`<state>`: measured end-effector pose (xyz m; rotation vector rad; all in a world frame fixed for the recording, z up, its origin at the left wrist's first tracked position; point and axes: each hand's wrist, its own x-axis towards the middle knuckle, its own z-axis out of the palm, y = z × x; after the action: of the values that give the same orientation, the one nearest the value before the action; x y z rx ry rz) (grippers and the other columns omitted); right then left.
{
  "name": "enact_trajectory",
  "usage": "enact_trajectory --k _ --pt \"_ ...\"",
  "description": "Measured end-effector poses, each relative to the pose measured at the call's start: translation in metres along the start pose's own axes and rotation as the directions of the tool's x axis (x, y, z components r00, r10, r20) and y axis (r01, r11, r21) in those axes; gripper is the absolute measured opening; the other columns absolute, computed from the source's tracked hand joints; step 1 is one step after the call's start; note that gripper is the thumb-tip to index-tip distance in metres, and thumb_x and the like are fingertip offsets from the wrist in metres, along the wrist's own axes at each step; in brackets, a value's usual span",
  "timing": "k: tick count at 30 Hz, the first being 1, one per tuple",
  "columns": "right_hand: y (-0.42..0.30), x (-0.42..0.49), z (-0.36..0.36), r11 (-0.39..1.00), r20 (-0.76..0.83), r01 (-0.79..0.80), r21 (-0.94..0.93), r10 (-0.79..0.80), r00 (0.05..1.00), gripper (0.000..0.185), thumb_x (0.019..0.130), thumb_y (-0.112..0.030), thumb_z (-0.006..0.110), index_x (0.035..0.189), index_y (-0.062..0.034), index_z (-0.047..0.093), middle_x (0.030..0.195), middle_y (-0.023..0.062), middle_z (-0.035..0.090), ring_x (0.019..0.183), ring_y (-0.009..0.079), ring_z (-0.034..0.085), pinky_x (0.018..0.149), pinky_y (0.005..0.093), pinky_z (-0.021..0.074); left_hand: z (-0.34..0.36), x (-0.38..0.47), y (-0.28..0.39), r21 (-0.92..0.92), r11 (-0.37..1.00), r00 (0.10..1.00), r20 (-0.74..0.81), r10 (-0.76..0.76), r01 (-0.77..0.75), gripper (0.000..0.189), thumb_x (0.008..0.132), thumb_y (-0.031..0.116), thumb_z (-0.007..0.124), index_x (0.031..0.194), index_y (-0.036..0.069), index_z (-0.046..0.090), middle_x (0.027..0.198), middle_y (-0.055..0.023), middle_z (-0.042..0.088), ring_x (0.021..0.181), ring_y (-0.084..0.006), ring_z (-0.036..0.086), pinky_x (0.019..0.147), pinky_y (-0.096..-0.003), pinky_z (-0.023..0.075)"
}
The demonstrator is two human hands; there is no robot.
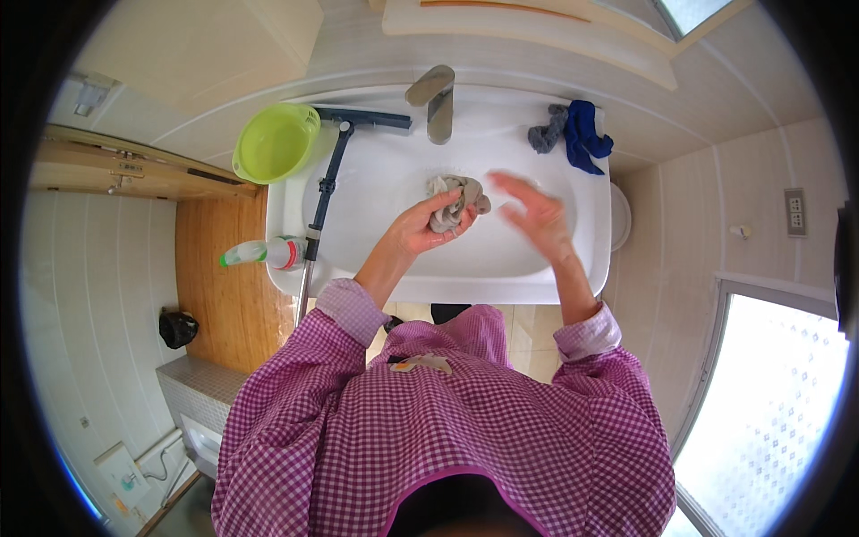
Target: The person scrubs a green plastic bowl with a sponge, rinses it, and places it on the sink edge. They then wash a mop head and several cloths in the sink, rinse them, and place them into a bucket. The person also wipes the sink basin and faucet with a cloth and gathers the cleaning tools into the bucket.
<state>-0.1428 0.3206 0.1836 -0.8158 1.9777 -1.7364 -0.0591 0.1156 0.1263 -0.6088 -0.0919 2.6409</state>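
A bunched, wet-looking grey-beige cloth (458,205) is gripped in my left hand (419,225), over the basin of a white sink (376,228). My right hand (537,215) hangs apart from the cloth, on its right side, blurred by motion, with fingers spread and nothing in them. Behind the cloth a metal single-lever faucet (439,107) rises from the sink's back ledge. Whether water runs from it I cannot tell.
On the left rim sit a green plastic basin (275,144), a long-handled squeegee (327,184) and a spray bottle (275,253). A grey cloth (549,129) and a blue cloth (585,137) lie at the back right corner. A wooden counter (221,268) adjoins the left.
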Motion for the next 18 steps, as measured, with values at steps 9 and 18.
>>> enact_trajectory --k 9,18 --pt "0.040 0.034 0.031 0.628 0.320 -0.146 0.765 -0.173 0.931 0.069 0.084 -0.039 0.068 0.138 -0.0029 0.045 0.133 0.0205 0.051 0.120 0.0316 0.053 0.099 0.0431 0.0466 0.047 -0.012 -0.043 -0.027 0.998 0.997 -0.058 0.047 -0.049 0.037 0.089 0.002 0.061 0.122 -0.003 0.044 0.117 -0.0205 0.047 0.091 -0.0207 0.052 0.068 -0.0205 0.0547" --pt "0.048 0.079 0.049 0.934 0.206 -0.342 0.101 0.317 0.926 0.020 0.085 -0.020 0.067 0.090 -0.0008 0.067 0.074 0.0056 0.063 0.071 0.0142 0.059 0.067 0.0292 0.0497 0.024 0.021 -0.015 0.729 0.685 0.987 -0.121 0.109 0.014 0.012 0.084 0.007 0.062 0.093 0.008 0.055 0.067 0.0000 0.048 0.048 -0.0054 0.039 0.041 -0.0188 0.0251"
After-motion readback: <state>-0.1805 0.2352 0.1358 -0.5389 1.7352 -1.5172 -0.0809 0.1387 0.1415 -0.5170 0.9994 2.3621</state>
